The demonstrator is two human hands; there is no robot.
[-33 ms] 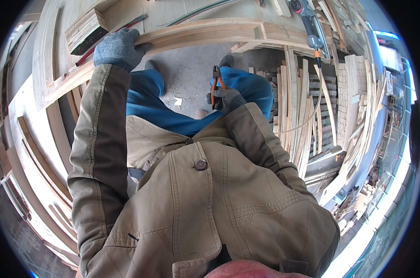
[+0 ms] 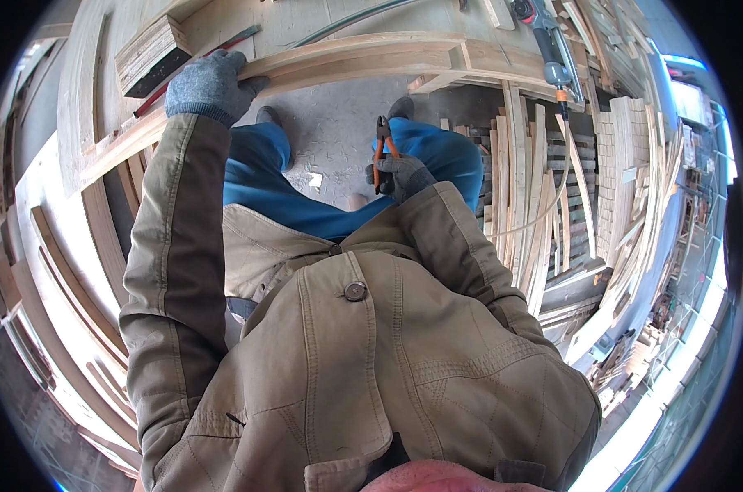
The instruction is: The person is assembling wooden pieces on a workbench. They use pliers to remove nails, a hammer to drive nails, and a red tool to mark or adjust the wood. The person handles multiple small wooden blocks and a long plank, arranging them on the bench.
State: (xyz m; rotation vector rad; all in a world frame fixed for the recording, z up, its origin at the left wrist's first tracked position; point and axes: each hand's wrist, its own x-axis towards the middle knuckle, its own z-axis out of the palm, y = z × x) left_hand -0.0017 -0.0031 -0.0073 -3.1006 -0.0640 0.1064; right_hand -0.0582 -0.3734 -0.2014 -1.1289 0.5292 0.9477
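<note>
I see my gloved left hand point(image 2: 210, 84) gripping a wooden rail point(image 2: 347, 57) at upper left; my right hand point(image 2: 400, 176) is clenched on orange pliers point(image 2: 383, 152) at centre. Grey concrete floor point(image 2: 330, 131) lies below, stacked laths point(image 2: 535, 197) to the right.

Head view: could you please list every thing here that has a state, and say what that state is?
left hand: gloved, gripping the edge of the wooden beam
right hand: gloved, closed around the pliers
pliers: held upright, orange handles together, jaws shut
wooden beam: lying flat across the workbench
power tool: lying on the bench, unheld, hose attached
jacket: buttoned shut
wooden slats: stacked leaning at the right
</note>
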